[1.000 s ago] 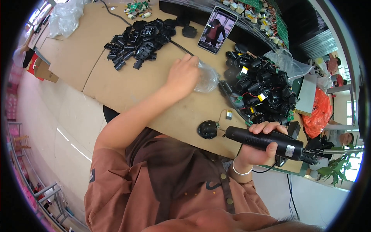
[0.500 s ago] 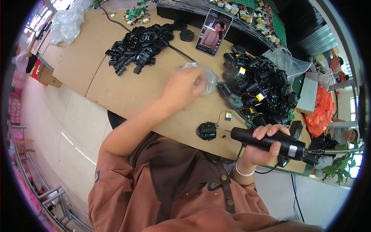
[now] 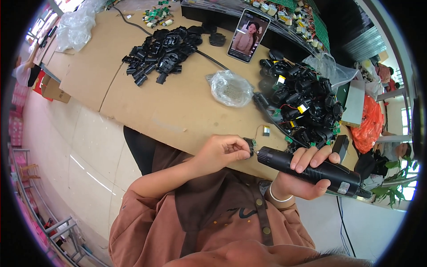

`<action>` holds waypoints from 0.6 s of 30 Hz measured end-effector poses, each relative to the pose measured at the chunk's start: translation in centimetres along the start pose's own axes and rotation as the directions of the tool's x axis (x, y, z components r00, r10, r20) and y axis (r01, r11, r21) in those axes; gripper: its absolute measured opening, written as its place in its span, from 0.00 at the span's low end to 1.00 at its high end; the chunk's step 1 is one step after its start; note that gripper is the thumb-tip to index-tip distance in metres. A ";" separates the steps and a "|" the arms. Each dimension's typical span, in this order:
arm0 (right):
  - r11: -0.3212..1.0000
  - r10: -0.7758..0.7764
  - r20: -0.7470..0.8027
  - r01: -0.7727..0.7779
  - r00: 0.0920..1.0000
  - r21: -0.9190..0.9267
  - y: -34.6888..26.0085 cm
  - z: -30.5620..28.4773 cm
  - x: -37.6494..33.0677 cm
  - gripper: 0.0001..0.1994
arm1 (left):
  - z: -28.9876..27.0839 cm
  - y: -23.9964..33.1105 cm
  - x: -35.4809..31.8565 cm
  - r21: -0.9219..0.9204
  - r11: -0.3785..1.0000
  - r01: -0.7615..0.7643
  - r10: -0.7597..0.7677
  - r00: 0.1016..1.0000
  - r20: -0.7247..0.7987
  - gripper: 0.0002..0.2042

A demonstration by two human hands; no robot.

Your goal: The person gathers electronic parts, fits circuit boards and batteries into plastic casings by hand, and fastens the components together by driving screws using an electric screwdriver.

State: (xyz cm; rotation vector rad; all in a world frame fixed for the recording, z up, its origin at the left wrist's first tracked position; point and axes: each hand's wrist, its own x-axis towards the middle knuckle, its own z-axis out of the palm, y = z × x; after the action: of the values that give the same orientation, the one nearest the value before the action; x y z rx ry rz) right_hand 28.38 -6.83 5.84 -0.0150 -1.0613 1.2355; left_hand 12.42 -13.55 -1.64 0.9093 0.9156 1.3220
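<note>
Fingers (image 3: 304,160) (right hand (image 3: 294,186)) wrap around the black screwdriver (image 3: 312,175).

Matt, glossy and crinkled finishes were gathered over dull brown cardboard (image 3: 151,104).
A smooth, low-sheen plastic casing with a ribbed nose was shown by the black power screwdriver (image 3: 284,162) at lower right. Patchy gloss was caught on the moulded plastic of the small black parts (image 3: 164,53) at upper left and the black housings (image 3: 311,95) at right. Thin, wrinkled, shiny plastic was seen in the clear bag (image 3: 231,91) near the centre and the orange-red bag (image 3: 367,129) at the right edge. The phone (image 3: 248,38), upper centre, was faced with glassy smoothness. Soft matt cloth was shown by the brown shirt (image 3: 142,231) and darker apron (image 3: 204,196) at the bottom.
</note>
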 end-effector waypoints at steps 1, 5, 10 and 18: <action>1.000 0.000 -0.008 0.000 1.000 -0.018 0.0 0.1 0.0 0.23 | -0.1 0.0 -0.1 -0.002 1.000 -0.001 0.001 1.000 0.000 0.04; 1.000 -0.015 -0.024 0.015 1.000 -0.025 0.1 0.4 -0.1 0.23 | -0.3 0.1 -0.5 0.080 0.996 0.039 -0.035 0.998 -0.051 0.05; 0.999 -0.008 -0.092 0.003 0.996 -0.053 -0.2 0.3 -0.4 0.26 | -0.6 -0.5 -0.7 0.036 0.999 0.021 -0.019 0.999 -0.042 0.06; 1.000 0.011 -0.089 -0.014 0.996 -0.028 -0.3 0.4 -0.6 0.26 | -0.5 -0.5 -0.9 -0.007 0.999 0.050 -0.050 0.999 0.013 0.07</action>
State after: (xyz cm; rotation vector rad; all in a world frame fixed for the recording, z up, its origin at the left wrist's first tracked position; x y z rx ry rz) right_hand 28.43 -7.62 5.82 -0.0975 -1.0026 1.2200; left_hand 12.17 -14.47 -2.26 0.8826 0.9173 1.2752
